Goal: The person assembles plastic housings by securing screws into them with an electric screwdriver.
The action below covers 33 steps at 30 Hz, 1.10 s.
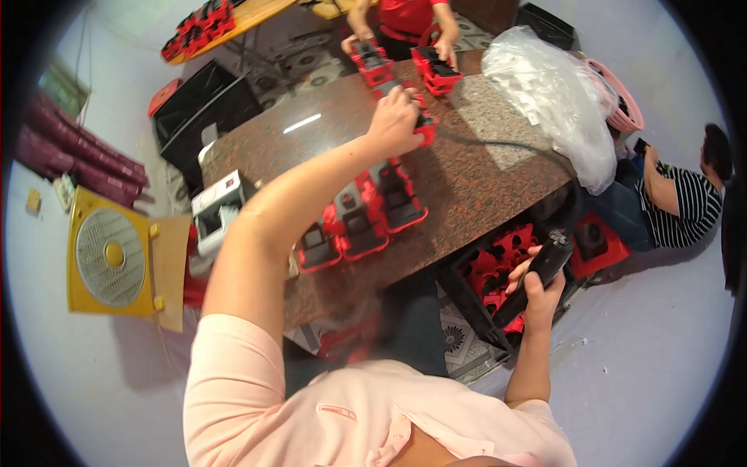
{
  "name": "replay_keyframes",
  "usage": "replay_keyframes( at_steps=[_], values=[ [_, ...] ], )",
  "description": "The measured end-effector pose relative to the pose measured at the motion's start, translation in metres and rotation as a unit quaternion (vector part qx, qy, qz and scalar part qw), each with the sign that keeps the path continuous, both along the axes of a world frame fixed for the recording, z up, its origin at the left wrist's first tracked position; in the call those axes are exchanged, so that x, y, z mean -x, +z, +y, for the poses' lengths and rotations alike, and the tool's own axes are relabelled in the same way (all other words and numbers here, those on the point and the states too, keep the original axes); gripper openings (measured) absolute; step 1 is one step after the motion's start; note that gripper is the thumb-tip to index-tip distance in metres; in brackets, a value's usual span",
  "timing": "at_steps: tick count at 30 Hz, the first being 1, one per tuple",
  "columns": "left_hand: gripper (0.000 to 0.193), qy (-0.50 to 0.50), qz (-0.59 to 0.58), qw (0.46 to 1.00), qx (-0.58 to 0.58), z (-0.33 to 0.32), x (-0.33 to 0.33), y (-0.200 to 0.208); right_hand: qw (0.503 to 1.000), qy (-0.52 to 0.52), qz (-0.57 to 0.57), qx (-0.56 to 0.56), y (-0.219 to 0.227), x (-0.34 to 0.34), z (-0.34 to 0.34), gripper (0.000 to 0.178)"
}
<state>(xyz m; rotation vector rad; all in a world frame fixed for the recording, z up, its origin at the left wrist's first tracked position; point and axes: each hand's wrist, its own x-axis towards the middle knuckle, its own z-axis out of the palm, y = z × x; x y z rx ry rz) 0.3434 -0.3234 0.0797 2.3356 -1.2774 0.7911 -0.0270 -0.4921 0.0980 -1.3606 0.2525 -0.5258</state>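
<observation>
Left hand point(395, 121): closed on red-and-black part point(424, 128), far side of granite table point(482, 167).
Right hand point(538, 289): wrapped around black power tool point(537, 279), over crate point(498, 268) beside the table.

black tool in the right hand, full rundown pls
The black tool is a long, dark, matte-looking handheld piece, plastic by its look. The right hand grips its lower half, so it points up and away, tilted right. A black cable appears to run from its top across the stone table. It hangs off the table's edge, above a crate of red parts.
</observation>
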Motion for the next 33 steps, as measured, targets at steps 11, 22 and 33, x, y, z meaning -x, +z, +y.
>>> replay_keyframes(
  at_steps=[11,22,33],
  values=[
    [0.049,-0.129,0.153,0.976,-0.090,0.251,0.283,0.081,0.982,0.123,-0.131,-0.059,0.000,-0.036,0.075,0.050],
    [0.041,0.055,0.199,0.973,-0.106,0.372,0.349,-0.007,0.978,0.205,0.025,-0.006,-0.033,-0.045,0.160,0.032],
    [0.036,0.156,0.150,0.976,-0.025,0.391,0.301,-0.007,0.930,0.234,-0.284,0.023,0.047,-0.107,0.285,0.041]
  ],
)
